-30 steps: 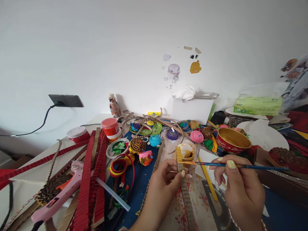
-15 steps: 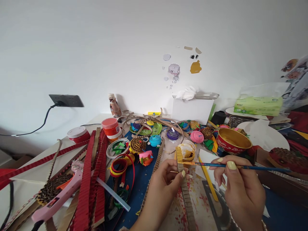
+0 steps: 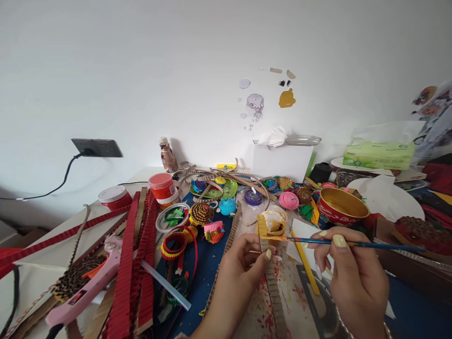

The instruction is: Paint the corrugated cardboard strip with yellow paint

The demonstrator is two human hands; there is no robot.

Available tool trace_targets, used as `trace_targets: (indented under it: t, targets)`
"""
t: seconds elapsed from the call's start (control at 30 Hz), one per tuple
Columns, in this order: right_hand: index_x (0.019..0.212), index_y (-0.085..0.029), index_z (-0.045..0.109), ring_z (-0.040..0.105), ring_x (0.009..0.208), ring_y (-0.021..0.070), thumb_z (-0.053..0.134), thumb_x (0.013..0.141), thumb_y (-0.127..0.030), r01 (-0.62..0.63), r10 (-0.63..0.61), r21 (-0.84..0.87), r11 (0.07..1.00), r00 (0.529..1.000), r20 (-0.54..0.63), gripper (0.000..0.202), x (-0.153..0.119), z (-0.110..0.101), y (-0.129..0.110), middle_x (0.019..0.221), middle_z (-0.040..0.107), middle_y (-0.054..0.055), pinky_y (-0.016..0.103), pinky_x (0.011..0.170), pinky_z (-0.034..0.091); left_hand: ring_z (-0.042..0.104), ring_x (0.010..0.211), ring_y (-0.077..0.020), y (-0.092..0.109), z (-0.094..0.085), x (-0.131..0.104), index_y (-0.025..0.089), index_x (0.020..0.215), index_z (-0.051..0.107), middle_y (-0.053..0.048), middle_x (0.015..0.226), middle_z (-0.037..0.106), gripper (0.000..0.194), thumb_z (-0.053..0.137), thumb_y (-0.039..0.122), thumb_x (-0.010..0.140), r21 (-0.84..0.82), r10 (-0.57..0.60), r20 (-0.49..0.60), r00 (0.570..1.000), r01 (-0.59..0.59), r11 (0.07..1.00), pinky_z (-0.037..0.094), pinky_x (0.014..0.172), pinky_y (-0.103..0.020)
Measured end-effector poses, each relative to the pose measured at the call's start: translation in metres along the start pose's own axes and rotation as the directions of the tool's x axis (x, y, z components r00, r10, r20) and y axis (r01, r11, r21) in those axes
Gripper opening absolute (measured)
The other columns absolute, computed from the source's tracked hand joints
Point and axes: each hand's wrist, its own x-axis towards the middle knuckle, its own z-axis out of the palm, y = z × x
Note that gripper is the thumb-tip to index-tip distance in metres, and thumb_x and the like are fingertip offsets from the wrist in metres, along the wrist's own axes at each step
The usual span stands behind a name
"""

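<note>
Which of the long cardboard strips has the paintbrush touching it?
The brown strip in the left hand, yellow at its far end, where the paintbrush meets it. Neither hand holds any other strip.

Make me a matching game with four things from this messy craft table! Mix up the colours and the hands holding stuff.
1. glue gun
2. paintbrush
3. cardboard strip
4. bowl

A. held in the left hand
B. red outside, gold inside
C. pink
D. held in the right hand

Right pairs: 1-C, 2-D, 3-A, 4-B
</note>
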Motion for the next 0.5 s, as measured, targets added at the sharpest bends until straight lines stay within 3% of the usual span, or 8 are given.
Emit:
trace_targets:
  t: [0.27,0.5]
  targets:
    - [0.089,-0.020,0.056,0.048,0.045,0.0065,0.045,0.092,-0.027,-0.040,0.040,0.007,0.999,0.998,-0.039,0.013,-0.0012,-0.0013,0.0018,0.064,0.054,-0.004,0.024,0.050,0.041,0.059,0.062,-0.0071,-0.0024,0.0019,-0.0013,0.016,0.075,0.062,0.004,0.069,0.064,0.015,0.074,0.019,0.067,-0.025,0.040,-0.039,0.998,-0.041,0.999,0.041,0.060,-0.017]
    - [0.089,-0.020,0.055,0.048,0.046,0.0098,0.046,0.091,-0.030,-0.065,0.065,0.001,0.998,0.996,-0.059,0.013,-0.0007,0.0005,0.0014,0.053,0.051,-0.006,0.026,0.052,0.041,0.060,0.064,-0.0121,-0.0005,0.0003,-0.0002,0.018,0.076,0.060,0.002,0.070,0.064,0.023,0.076,0.030,0.064,0.013,0.011,-0.008,1.000,-0.011,1.000,0.044,0.066,-0.024]
